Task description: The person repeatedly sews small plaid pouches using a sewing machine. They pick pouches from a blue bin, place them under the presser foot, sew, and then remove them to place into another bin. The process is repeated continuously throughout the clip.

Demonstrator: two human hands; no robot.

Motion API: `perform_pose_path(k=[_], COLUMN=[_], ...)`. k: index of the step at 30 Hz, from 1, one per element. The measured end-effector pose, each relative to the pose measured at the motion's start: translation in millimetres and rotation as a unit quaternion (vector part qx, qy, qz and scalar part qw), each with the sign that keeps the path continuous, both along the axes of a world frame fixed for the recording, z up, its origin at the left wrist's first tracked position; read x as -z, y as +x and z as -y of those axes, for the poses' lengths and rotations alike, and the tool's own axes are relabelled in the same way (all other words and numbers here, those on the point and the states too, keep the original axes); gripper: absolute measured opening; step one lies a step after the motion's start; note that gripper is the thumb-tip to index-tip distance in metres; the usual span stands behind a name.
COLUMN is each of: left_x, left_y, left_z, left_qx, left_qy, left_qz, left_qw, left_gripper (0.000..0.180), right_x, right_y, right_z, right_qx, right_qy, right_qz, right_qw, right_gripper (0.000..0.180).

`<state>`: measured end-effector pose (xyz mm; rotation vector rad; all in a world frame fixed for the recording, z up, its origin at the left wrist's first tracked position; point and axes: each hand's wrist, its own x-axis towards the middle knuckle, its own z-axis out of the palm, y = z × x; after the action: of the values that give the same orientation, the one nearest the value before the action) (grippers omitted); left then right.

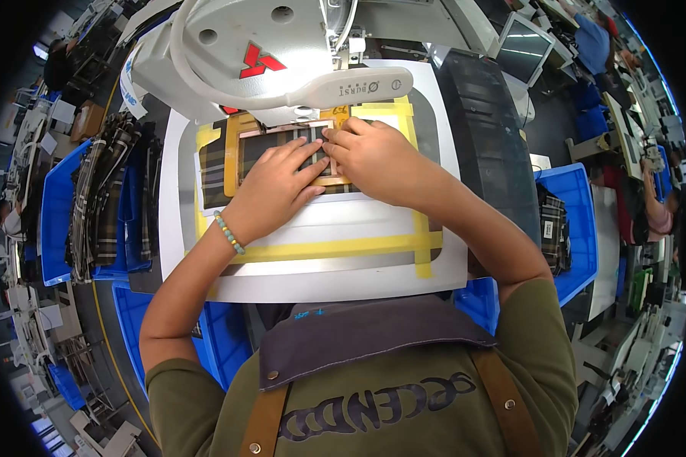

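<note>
My left hand [278, 183] lies flat, fingers spread, on a piece of dark plaid fabric [215, 160] held in a yellow frame template [230, 148] on the white machine table [320, 274]. A bead bracelet [229, 233] sits on that wrist. My right hand [370, 156] presses down beside it, fingertips on the fabric at the frame's right side. Both hands touch each other over the plaid piece. The white sewing machine head [236, 53] hangs just beyond the hands. Yellow tape strips [335, 245] mark the table plate.
Blue bins with stacked plaid pieces [107, 198] stand at my left, and another blue bin [575, 228] with plaid pieces at my right. A black belt-like guard [488, 137] curves at the table's right. Other people work at machines far right and far left.
</note>
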<state>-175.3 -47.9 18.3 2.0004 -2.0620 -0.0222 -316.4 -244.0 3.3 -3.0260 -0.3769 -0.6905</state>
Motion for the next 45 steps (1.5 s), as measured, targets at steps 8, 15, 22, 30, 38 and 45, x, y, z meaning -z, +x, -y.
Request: perform_pose_path(k=[8,15,22,30,38,45], left_x=[2.6,-3.7,-1.0,-0.4,-2.2,-0.5], left_y=[7.0,17.9,20.4,25.0,28.2,35.9], left_z=[-23.2,-38.9,-35.0,-30.8,-27.1,-22.5], left_qx=[-0.047,-0.045,-0.030,-0.020,-0.015,-0.016], left_qy=[0.006,-0.006,-0.006,-0.013,-0.007,-0.008], left_qz=[-0.016,-0.045,-0.066,-0.067,-0.066,-0.057], left_qw=[0.999,0.998,0.997,0.997,0.998,0.998], left_gripper=[0.042,0.043,0.034,0.033,0.033,0.035], right_x=[-27.3,-28.2,-15.6,-16.5,-17.0,-15.6], right_y=[-13.7,-19.4,-13.3,-17.6,-16.3,-12.3], right_z=[-1.1,-12.0,-47.3,-46.8,-45.5,-41.6], right_qx=[-0.009,-0.069,-0.055,-0.044,-0.042,-0.037], right_qy=[0.056,0.123,0.109,0.090,0.077,0.058], right_qz=[-0.166,-0.103,-0.100,-0.145,-0.105,-0.089], right_qw=[0.985,0.985,0.987,0.984,0.991,0.994], right_gripper=[0.034,0.024,0.027,0.038,0.026,0.025])
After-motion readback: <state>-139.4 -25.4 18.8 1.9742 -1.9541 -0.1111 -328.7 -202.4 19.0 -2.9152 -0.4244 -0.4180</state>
